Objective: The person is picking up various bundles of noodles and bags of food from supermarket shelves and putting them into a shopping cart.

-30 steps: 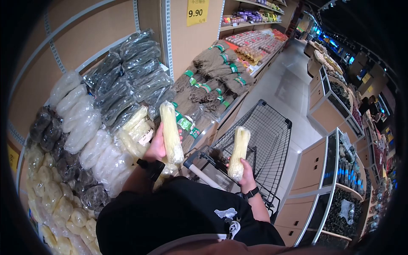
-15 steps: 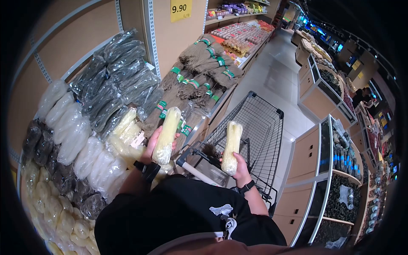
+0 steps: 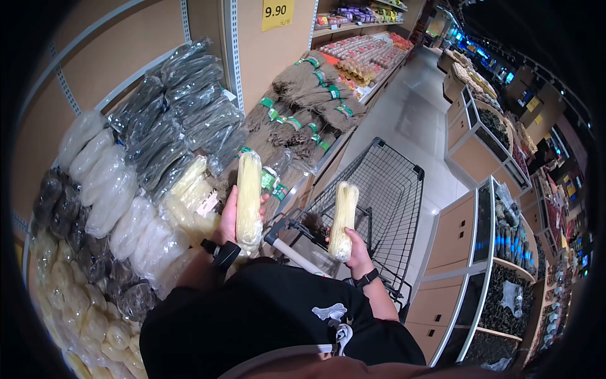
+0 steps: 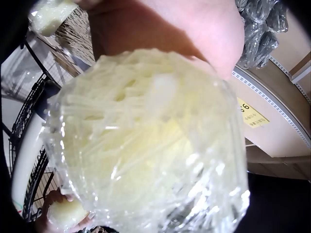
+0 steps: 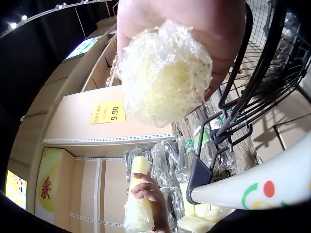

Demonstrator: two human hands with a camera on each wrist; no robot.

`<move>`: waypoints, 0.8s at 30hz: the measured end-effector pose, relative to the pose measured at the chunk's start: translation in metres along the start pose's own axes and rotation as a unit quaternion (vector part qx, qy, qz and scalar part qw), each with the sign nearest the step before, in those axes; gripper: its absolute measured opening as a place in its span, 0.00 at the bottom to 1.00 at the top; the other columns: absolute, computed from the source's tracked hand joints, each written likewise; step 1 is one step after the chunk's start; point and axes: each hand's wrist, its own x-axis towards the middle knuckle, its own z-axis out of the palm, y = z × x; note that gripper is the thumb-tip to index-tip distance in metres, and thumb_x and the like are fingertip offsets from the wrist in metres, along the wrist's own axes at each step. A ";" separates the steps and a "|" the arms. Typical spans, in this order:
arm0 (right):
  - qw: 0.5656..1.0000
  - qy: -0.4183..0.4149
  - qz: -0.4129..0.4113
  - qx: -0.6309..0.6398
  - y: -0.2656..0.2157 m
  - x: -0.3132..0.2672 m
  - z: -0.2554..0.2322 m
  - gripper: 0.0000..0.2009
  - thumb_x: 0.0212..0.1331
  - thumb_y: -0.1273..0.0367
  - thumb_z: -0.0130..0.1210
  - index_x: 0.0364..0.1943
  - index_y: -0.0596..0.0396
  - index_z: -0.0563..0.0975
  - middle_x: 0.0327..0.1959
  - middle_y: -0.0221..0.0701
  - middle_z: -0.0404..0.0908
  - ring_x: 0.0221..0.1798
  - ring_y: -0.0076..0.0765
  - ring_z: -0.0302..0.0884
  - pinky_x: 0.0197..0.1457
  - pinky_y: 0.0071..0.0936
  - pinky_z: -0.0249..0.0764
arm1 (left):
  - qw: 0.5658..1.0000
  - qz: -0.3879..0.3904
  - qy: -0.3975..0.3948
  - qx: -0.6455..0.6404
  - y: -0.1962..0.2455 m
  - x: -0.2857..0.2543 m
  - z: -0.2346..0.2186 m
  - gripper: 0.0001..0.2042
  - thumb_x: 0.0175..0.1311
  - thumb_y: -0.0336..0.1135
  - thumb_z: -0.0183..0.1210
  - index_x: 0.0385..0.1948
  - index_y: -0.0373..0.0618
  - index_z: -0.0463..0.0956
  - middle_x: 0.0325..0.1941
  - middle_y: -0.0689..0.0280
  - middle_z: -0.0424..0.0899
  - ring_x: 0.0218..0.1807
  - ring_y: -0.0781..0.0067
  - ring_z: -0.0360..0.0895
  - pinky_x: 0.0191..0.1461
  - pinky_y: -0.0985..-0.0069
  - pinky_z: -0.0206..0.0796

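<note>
Far left of your left hand: white packs (image 3: 112, 189) in clear wrap, lying in a row. Nearer it, beyond the fingers: dark packs (image 3: 189, 95), heaped. Just beside it on its left: pale packs (image 3: 184, 211) on the display.

Left hand (image 3: 227, 220): curled round the left pale pack (image 3: 249, 196), which stands roughly upright; the right wrist view shows its fingers (image 5: 146, 192) wrapped across the side. Wrap looks loose and crinkled at the near end. Judgement: carry the weight on the palm and press lightly; a hard squeeze could snap the brittle-looking strands or tear the film.

Beyond and to the right of that hand: brown bundles (image 3: 303, 95) with green bands. Between your hands, lower down: the pale cart handle (image 3: 297, 258).

Right pale pack (image 3: 344, 218): upright, held near its lower end by your right hand (image 3: 358, 251), thumb across the front. Judgement: with the grip this low, the top may tip; hold the pack plumb, or grip nearer its middle.

Beyond and to the right of the right hand: the wire cart (image 3: 399, 155). Judgement: hold both packs well apart and clear of its rim, where the film could snag.
</note>
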 end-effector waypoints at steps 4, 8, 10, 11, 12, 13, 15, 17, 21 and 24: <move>1.000 -0.008 -0.001 0.011 0.000 -0.001 0.002 0.22 0.59 0.61 0.48 0.53 0.63 0.67 0.45 0.43 0.76 0.41 0.46 0.79 0.40 0.39 0.79 | 1.000 -0.004 0.003 0.027 0.006 -0.001 -0.005 0.24 0.67 0.54 0.41 0.52 0.42 0.66 0.43 0.56 0.74 0.31 0.65 0.70 0.35 0.68 0.68; 1.000 -0.009 0.001 0.014 -0.001 -0.002 0.002 0.23 0.59 0.61 0.49 0.54 0.62 0.66 0.44 0.42 0.76 0.41 0.46 0.79 0.39 0.38 0.79 | 0.996 0.001 0.013 0.088 0.017 0.006 -0.041 0.23 0.65 0.50 0.48 0.51 0.40 0.67 0.40 0.56 0.76 0.38 0.63 0.73 0.40 0.65 0.70; 1.000 -0.008 0.004 0.014 0.000 -0.001 0.000 0.23 0.59 0.60 0.49 0.54 0.61 0.66 0.44 0.42 0.76 0.41 0.45 0.79 0.39 0.38 0.79 | 0.994 -0.007 -0.007 0.104 0.019 0.006 -0.045 0.23 0.64 0.49 0.51 0.51 0.38 0.67 0.39 0.56 0.76 0.41 0.62 0.74 0.43 0.62 0.71; 1.000 -0.006 0.007 0.014 0.000 -0.001 -0.002 0.23 0.59 0.60 0.50 0.54 0.61 0.66 0.44 0.42 0.76 0.41 0.45 0.79 0.39 0.38 0.79 | 0.995 0.018 0.002 0.095 0.017 0.005 -0.042 0.23 0.63 0.48 0.52 0.52 0.38 0.66 0.39 0.56 0.77 0.43 0.61 0.74 0.46 0.62 0.71; 1.000 -0.008 0.008 0.014 0.000 -0.001 -0.003 0.23 0.59 0.60 0.50 0.54 0.61 0.66 0.44 0.42 0.76 0.41 0.45 0.79 0.39 0.38 0.79 | 0.995 0.044 0.011 0.087 0.016 0.003 -0.037 0.24 0.62 0.47 0.54 0.53 0.37 0.65 0.39 0.56 0.78 0.46 0.61 0.75 0.49 0.61 0.71; 1.000 -0.009 0.004 0.009 0.000 -0.001 -0.003 0.23 0.58 0.60 0.50 0.53 0.62 0.66 0.44 0.42 0.76 0.41 0.45 0.79 0.39 0.38 0.78 | 0.995 0.045 0.011 0.088 0.014 0.000 -0.024 0.24 0.62 0.47 0.54 0.53 0.37 0.65 0.39 0.56 0.78 0.46 0.61 0.75 0.49 0.61 0.71; 1.000 -0.012 0.001 0.005 0.000 -0.002 -0.003 0.23 0.58 0.60 0.50 0.53 0.62 0.66 0.44 0.42 0.76 0.41 0.45 0.79 0.39 0.38 0.78 | 0.994 0.041 0.087 0.061 0.007 -0.006 0.003 0.26 0.62 0.47 0.54 0.56 0.38 0.62 0.42 0.56 0.78 0.44 0.61 0.76 0.50 0.61 0.72; 1.000 -0.024 -0.001 0.019 -0.001 -0.003 -0.002 0.20 0.60 0.62 0.49 0.52 0.62 0.68 0.44 0.42 0.77 0.41 0.45 0.80 0.41 0.37 0.79 | 0.994 0.019 0.060 0.083 0.010 -0.003 -0.005 0.27 0.62 0.47 0.54 0.57 0.38 0.61 0.43 0.56 0.77 0.43 0.61 0.76 0.48 0.62 0.72; 0.999 -0.026 0.002 0.023 -0.001 -0.003 -0.003 0.20 0.60 0.63 0.49 0.52 0.61 0.67 0.44 0.42 0.77 0.41 0.45 0.80 0.41 0.37 0.79 | 0.962 0.054 0.067 0.257 0.006 -0.007 0.004 0.24 0.65 0.46 0.52 0.58 0.46 0.58 0.43 0.57 0.76 0.37 0.61 0.77 0.39 0.64 0.74; 0.999 -0.025 0.004 0.026 0.000 -0.002 -0.004 0.21 0.59 0.63 0.49 0.53 0.60 0.66 0.44 0.43 0.77 0.41 0.46 0.80 0.41 0.38 0.79 | 0.938 0.080 0.084 0.327 0.001 -0.005 0.007 0.21 0.67 0.44 0.49 0.58 0.51 0.57 0.41 0.57 0.76 0.33 0.62 0.78 0.35 0.66 0.73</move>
